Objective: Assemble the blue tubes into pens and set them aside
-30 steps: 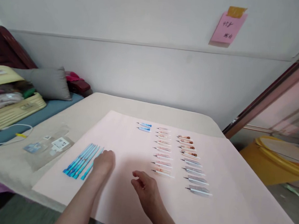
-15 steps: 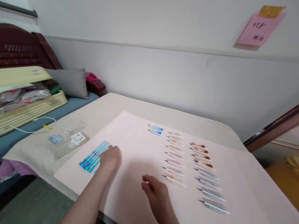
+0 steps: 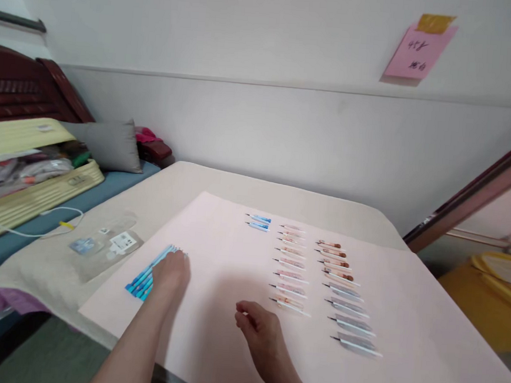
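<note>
At the left of the pink sheet (image 3: 209, 335), several slim blue pens (image 3: 144, 280) lie side by side at a slant. My left hand (image 3: 172, 270) is over their upper right part, fingers bent down and closed in. Its fingertips are hidden, and I cannot make out what they hold. My right hand (image 3: 262, 331) hovers over the middle of the sheet, its fingers loosely curled with a gap to the thumb and nothing visible between them. Nearest to it is a column of pinkish pens (image 3: 290, 277). Two more blue pens (image 3: 258, 222) lie farther back.
Brown-ended pens (image 3: 333, 262) and grey pens (image 3: 353, 326) form another column at the right. Clear plastic packaging (image 3: 113, 251) lies on the cream cover, left of the sheet. A yellow bin (image 3: 473, 291) stands at the right, and a grey pillow (image 3: 109, 144) at the left.
My left hand has shifted left and covers more of the blue pens. My right hand keeps nearly the same pose. The whole view has turned slightly to the right.
</note>
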The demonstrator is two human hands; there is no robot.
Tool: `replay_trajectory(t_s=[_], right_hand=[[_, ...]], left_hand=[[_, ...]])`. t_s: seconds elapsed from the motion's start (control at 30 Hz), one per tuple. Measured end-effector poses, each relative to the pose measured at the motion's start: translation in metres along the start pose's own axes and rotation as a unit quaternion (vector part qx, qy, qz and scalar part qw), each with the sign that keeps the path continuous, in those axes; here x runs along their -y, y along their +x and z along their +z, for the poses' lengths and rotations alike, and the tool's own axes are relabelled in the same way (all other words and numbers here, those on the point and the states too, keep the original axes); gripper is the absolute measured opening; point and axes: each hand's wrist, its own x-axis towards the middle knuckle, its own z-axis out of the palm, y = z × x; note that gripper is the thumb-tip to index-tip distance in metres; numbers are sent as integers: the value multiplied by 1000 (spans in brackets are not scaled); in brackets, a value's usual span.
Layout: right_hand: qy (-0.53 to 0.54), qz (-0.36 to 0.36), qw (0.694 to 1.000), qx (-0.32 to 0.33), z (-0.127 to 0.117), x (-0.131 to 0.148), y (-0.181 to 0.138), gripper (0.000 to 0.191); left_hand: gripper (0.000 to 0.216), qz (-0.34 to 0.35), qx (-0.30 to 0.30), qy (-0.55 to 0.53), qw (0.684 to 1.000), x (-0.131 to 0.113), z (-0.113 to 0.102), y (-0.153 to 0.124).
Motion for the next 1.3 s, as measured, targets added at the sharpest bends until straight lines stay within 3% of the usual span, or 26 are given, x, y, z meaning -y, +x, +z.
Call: replay_trajectory(t_s=[0.27,0.37,0.6,0.83,0.93,1.03,1.2,1.3], right_hand=[[-7,3,1000,-6,-1,3,0,18],[-14,4,1000,-9,-1,4,1,19],[-59,13,998,-15,4,1,4,18],[-100,10,994,-48,-11,-22,16,24],[-209,10,976,-55,-28,-21,45,28],[-398,18,917,-21,-45,-14,94,31],[-469,49,882,-1,-52,-17,184,28],[-492,66,868,13,-46,-29,218,29]], left_hand=[[37,-12,-18,6,1000,2,-3,-1],[33,14,-7,-3,1000,-11,-9,-3],[25,143,-34,-53,988,-64,-20,-31],[17,158,1,-76,985,-65,-31,-40],[15,153,16,-92,984,-63,-39,-40],[15,149,43,-114,981,-66,-44,-43],[15,168,60,-126,976,-70,-45,-45],[16,177,65,-125,974,-70,-43,-43]])
